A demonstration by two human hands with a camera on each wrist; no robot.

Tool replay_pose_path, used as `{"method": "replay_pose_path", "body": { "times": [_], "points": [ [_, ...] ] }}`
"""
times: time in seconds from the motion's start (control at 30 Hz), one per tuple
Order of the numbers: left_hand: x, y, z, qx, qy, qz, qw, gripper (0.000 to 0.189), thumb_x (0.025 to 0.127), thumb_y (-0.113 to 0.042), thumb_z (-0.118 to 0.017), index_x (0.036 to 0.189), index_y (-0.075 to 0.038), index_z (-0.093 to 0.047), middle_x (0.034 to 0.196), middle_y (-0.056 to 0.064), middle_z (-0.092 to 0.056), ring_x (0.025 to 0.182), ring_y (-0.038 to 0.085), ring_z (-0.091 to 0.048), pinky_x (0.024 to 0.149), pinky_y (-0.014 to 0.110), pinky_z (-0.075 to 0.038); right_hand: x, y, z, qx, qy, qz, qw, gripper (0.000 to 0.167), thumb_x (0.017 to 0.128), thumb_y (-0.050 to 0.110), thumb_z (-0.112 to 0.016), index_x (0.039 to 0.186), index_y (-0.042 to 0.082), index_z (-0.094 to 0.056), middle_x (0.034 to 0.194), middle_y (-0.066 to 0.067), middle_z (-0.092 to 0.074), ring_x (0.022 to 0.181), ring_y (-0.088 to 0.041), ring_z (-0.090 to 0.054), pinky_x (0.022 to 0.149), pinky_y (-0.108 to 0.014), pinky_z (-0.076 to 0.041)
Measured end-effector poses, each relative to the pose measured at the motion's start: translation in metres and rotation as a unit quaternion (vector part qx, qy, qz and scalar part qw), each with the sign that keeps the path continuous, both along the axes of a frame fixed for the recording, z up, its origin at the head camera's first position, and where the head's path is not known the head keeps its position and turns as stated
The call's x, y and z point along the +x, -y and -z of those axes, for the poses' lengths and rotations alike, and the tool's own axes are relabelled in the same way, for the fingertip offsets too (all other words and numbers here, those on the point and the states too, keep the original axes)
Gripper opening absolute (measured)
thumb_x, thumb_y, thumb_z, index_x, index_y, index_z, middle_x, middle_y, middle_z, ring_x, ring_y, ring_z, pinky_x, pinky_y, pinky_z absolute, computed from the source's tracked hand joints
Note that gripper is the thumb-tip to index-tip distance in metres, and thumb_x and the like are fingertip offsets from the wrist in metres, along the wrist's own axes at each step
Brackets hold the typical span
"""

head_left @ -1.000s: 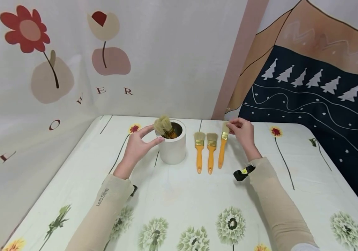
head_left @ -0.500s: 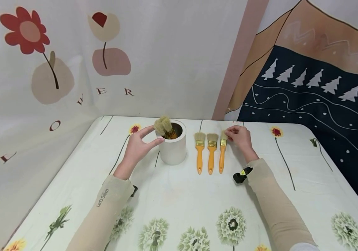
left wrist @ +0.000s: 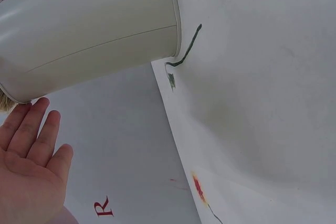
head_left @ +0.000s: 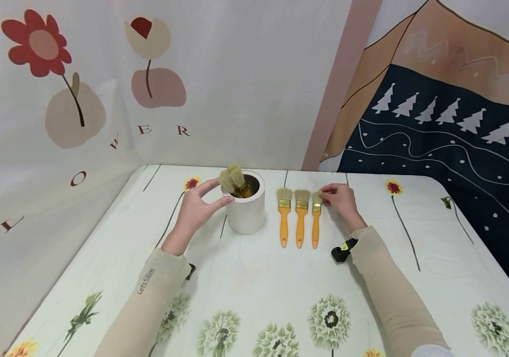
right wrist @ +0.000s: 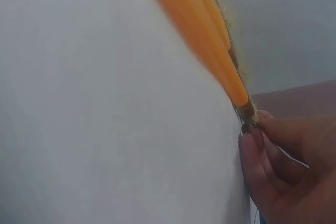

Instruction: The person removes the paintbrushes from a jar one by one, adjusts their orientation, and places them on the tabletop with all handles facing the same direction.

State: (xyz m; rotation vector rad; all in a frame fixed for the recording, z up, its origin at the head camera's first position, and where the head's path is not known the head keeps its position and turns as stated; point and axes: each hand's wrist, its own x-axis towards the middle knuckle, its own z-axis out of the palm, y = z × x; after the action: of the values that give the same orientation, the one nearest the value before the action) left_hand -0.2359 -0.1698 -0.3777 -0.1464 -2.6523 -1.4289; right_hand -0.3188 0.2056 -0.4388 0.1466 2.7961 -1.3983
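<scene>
In the head view, a white cylindrical pot (head_left: 246,215) stands upright at the back of the table, with bristles of paintbrushes (head_left: 233,179) poking over its left rim. My left hand (head_left: 193,208) touches the pot's left side near the rim, thumb in front, the other fingers behind; they look fairly straight in the left wrist view (left wrist: 37,145). To the right lie two wide paintbrushes with orange handles, one left (head_left: 284,218) and one middle (head_left: 300,218), and a narrower paintbrush (head_left: 315,223). My right hand (head_left: 340,199) pinches the narrow brush's bristles between thumb and fingertips.
A white cloth with printed flowers covers the table (head_left: 245,277). Behind it hangs a pale printed curtain (head_left: 245,89), and a dark blue one with tree shapes (head_left: 437,144) is at the right.
My right hand has shifted slightly left and straightened the narrow paintbrush, bringing it in line beside the two wide ones. The left hand and pot have stayed put.
</scene>
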Motion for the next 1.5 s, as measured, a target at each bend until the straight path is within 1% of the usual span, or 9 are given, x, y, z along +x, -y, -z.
{"method": "replay_pose_path", "body": {
  "times": [0.2,0.33,0.53,0.63,0.77,0.97,1.1,1.23,1.5],
  "points": [
    [0.0,-0.001,0.0,0.0,-0.006,0.003,1.0,0.071,0.084,-0.042,-0.079,0.143,-0.013,-0.055,0.148,0.012,-0.054,0.145,0.029,-0.042,0.117,0.056,-0.035,0.001,0.0,-0.002,0.012,0.001,-0.011,0.9999,0.024,0.097,0.011,-0.065,0.117,-0.001,-0.069,0.115,-0.021,-0.07,0.083,-0.013,-0.067,0.068,-0.013,-0.056],
    [0.0,-0.001,0.0,0.004,-0.002,0.004,1.0,0.071,0.084,-0.043,-0.079,0.143,-0.013,-0.055,0.148,0.011,-0.054,0.145,0.028,-0.042,0.117,0.056,-0.035,0.002,0.0,-0.007,0.015,0.001,-0.011,0.9998,0.026,0.096,0.01,-0.065,0.12,-0.001,-0.068,0.118,-0.02,-0.068,0.093,-0.021,-0.067,0.074,-0.016,-0.057],
    [0.0,0.0,0.0,0.0,0.001,0.002,1.0,0.071,0.084,-0.043,-0.079,0.144,-0.013,-0.055,0.148,0.011,-0.054,0.145,0.028,-0.042,0.117,0.054,-0.035,0.002,0.003,-0.02,-0.024,-0.01,-0.013,0.9996,0.03,0.098,0.01,-0.061,0.125,-0.002,-0.065,0.125,-0.021,-0.065,0.107,-0.029,-0.066,0.09,-0.03,-0.06],
    [0.0,0.001,0.0,0.0,0.001,0.002,1.0,0.071,0.084,-0.043,-0.079,0.144,-0.012,-0.054,0.148,0.012,-0.054,0.145,0.028,-0.042,0.118,0.054,-0.036,0.002,0.007,-0.029,-0.037,-0.019,-0.019,0.999,0.03,0.098,0.011,-0.062,0.125,-0.003,-0.065,0.125,-0.021,-0.065,0.108,-0.029,-0.065,0.091,-0.033,-0.059],
    [-0.001,0.001,0.0,0.0,0.001,0.002,1.0,0.071,0.084,-0.043,-0.079,0.143,-0.013,-0.055,0.148,0.012,-0.054,0.145,0.028,-0.043,0.117,0.053,-0.036,0.005,0.016,-0.041,-0.056,-0.019,-0.025,0.998,0.03,0.098,0.011,-0.064,0.125,-0.001,-0.065,0.125,-0.02,-0.065,0.109,-0.028,-0.064,0.09,-0.028,-0.059],
    [-0.002,0.001,0.002,-0.001,0.0,0.003,1.0,0.072,0.084,-0.044,-0.079,0.144,-0.013,-0.054,0.148,0.012,-0.054,0.145,0.028,-0.042,0.117,0.055,-0.036,0.013,0.032,-0.057,-0.086,-0.022,-0.041,0.9952,0.031,0.098,0.013,-0.064,0.126,0.001,-0.065,0.127,-0.019,-0.065,0.111,-0.028,-0.064,0.089,-0.025,-0.059],
    [-0.002,0.001,0.002,-0.001,-0.001,0.003,1.0,0.072,0.084,-0.043,-0.079,0.144,-0.013,-0.054,0.148,0.011,-0.054,0.145,0.028,-0.042,0.117,0.055,-0.036,0.02,0.042,-0.064,-0.107,-0.026,-0.059,0.9922,0.031,0.098,0.014,-0.063,0.126,0.001,-0.064,0.128,-0.018,-0.063,0.113,-0.029,-0.064,0.089,-0.023,-0.058],
    [-0.001,0.0,0.001,-0.001,-0.001,0.002,1.0,0.071,0.084,-0.043,-0.079,0.143,-0.013,-0.055,0.148,0.011,-0.055,0.145,0.028,-0.043,0.116,0.054,-0.037,0.027,0.053,-0.072,-0.133,-0.024,-0.075,0.9881,0.031,0.098,0.015,-0.064,0.127,0.002,-0.063,0.13,-0.016,-0.062,0.116,-0.03,-0.064,0.093,-0.025,-0.057],
    [-0.001,0.0,0.001,0.001,0.004,0.001,1.0,0.072,0.084,-0.043,-0.079,0.144,-0.013,-0.054,0.149,0.011,-0.054,0.145,0.028,-0.042,0.116,0.054,-0.037,0.035,0.075,-0.079,-0.14,-0.057,-0.109,0.9824,0.031,0.096,0.018,-0.067,0.124,0.003,-0.066,0.126,-0.017,-0.065,0.111,-0.03,-0.067,0.096,-0.031,-0.057]
  ]
}}
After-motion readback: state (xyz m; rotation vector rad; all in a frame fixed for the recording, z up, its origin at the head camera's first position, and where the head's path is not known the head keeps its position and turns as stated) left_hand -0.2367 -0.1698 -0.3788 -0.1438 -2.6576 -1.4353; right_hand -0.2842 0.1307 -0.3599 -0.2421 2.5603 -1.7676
